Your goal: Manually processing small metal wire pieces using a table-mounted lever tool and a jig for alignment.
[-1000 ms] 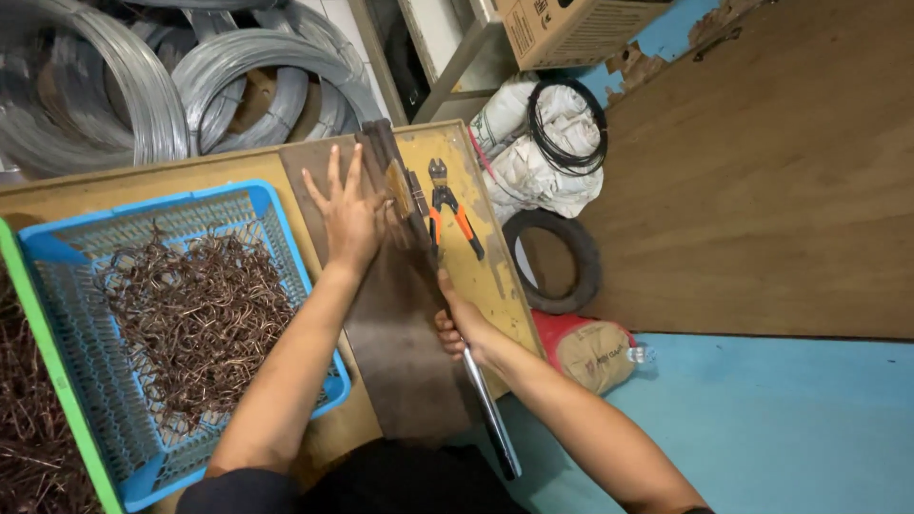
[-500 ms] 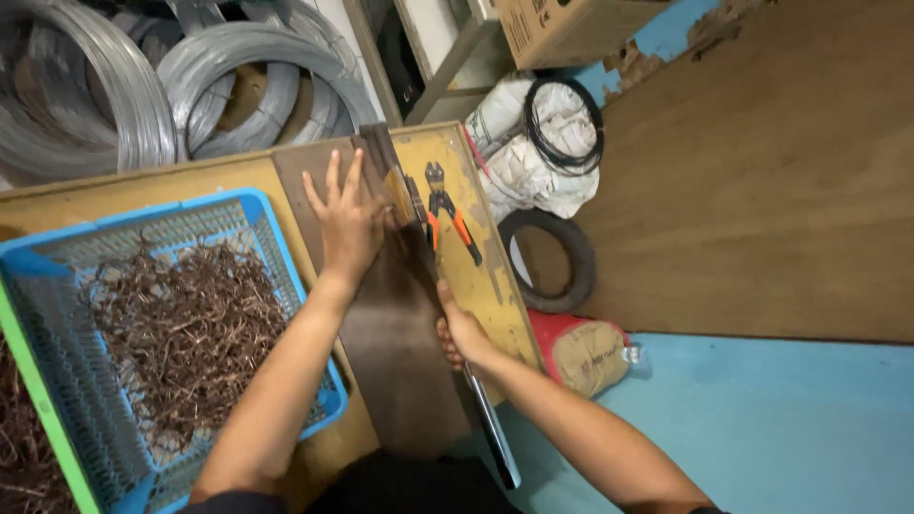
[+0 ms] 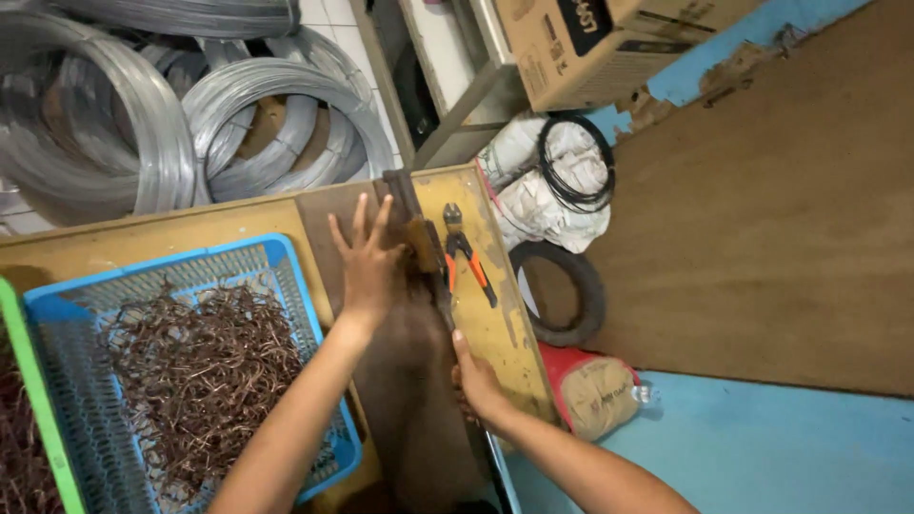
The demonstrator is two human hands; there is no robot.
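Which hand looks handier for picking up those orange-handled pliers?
Probably the left hand: it lies flat on the dark brown board, just beside the orange-handled pliers. The right hand is lower down, gripping the long metal bar.

My view has swung a little to the left, so the blue basket (image 3: 286,286) of copper scraps now sits further right in front of me. My left hand (image 3: 367,262) has slid slightly down the dark board (image 3: 409,381), fingers spread as before.
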